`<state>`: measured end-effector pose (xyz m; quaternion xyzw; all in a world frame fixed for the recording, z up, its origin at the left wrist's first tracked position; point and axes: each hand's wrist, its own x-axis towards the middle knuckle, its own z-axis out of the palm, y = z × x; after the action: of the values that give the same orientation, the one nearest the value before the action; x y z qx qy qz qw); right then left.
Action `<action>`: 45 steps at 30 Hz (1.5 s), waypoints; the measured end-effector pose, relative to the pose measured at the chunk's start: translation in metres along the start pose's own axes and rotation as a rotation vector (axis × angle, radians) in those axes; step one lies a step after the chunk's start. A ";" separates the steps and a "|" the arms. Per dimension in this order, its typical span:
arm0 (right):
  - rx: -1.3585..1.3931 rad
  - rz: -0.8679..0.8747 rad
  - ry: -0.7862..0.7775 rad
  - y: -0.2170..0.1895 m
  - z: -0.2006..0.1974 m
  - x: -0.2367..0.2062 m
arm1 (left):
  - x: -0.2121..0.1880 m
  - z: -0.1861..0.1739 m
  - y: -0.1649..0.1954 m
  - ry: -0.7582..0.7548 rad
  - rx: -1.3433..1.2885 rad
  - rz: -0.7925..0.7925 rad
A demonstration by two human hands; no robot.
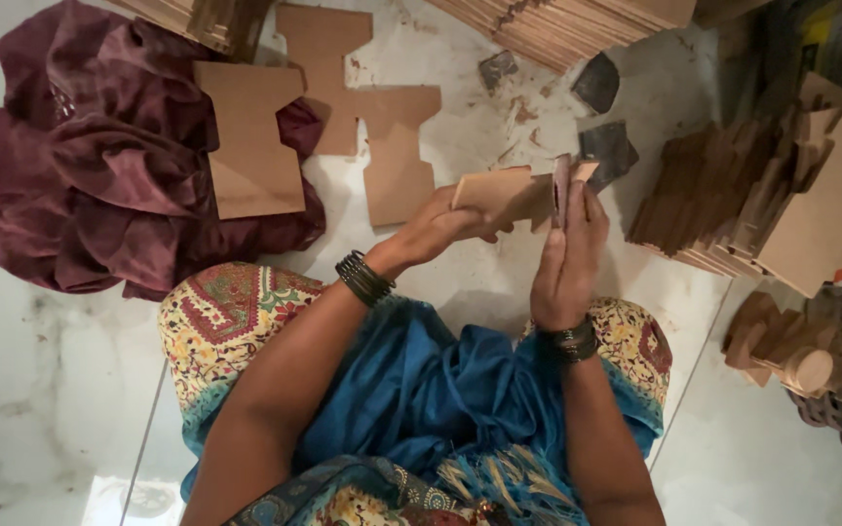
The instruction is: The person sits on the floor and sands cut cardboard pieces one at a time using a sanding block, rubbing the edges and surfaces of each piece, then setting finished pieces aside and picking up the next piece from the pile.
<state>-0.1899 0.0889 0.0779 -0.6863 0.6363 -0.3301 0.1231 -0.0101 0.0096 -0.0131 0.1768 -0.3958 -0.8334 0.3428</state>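
Head view, looking straight down at lap and marble floor point(41, 390).

Left hand point(436, 229): closed round lower edge of flat tan wooden cutout point(504, 193), held just above knees, roughly mid-frame. Dark stacked bangles point(363, 278) at that wrist.

Right hand point(569, 258): fingers point(592, 209) extended upward, pressing small dark sanding piece point(561, 190) edge-on against right end of cutout. Thumb side hidden, so exact pinch unclear, but piece clearly gripped. Dark bracelet point(572, 341) on right wrist.

Cutout position: between both hands, off floor, touching sanding piece at right end, above far edge of lap.

Around:
- Blue cloth point(421, 390) w/ patterned red-yellow border draped over knees.
- Maroon fabric point(99, 156) bunched top left on floor.
- One T-like wooden cutout point(250, 136) lying partly on maroon fabric; two more joined-looking shapes point(363, 107) just beside it on bare floor.
- Three dark abrasive scraps point(608, 148) on floor beyond hands, near cutout tip, not touching.
- Stack of thin boards point(567, 24) along top edge.
- Leaning row of same-shape cutouts point(723, 209) at right, larger board pieces point(830, 195) resting against them.
- Pile of rounded wooden pieces point(791, 356) lower right; basket-like rim under it, partly out of frame, can't tell more.
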 end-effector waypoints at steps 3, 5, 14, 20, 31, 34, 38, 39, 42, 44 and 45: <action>0.026 -0.033 -0.044 -0.001 0.006 -0.001 | 0.002 -0.002 -0.003 -0.005 -0.001 0.001; 0.101 -0.029 -0.066 -0.002 0.011 -0.005 | 0.002 -0.002 -0.003 0.007 0.029 -0.018; -0.199 0.048 0.042 0.019 -0.008 0.004 | 0.001 -0.003 0.003 0.018 0.146 0.000; 0.071 0.020 -0.034 0.013 0.002 0.000 | 0.000 -0.006 0.003 0.033 0.083 0.007; 0.218 0.151 -0.100 0.004 0.003 0.004 | 0.001 -0.001 0.012 0.060 0.609 0.151; 0.162 0.008 -0.052 -0.005 -0.002 0.001 | 0.000 -0.001 0.013 0.067 0.722 0.237; 0.040 -0.106 -0.075 -0.014 -0.007 -0.002 | -0.001 0.003 0.019 0.103 0.855 0.090; 0.020 -0.128 -0.079 -0.015 -0.008 -0.002 | -0.002 0.005 0.021 0.113 0.811 0.088; -0.001 -0.108 -0.043 -0.009 -0.005 0.000 | -0.004 0.010 0.033 0.117 0.742 0.195; 0.047 -0.058 -0.008 -0.002 -0.005 0.002 | -0.003 0.013 0.041 0.140 0.769 0.274; 0.096 -0.025 0.005 0.002 -0.006 0.003 | -0.003 0.015 0.044 0.165 0.808 0.295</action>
<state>-0.1951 0.0869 0.0818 -0.6868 0.6113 -0.3634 0.1503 0.0024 -0.0001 0.0307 0.3040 -0.6824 -0.5369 0.3920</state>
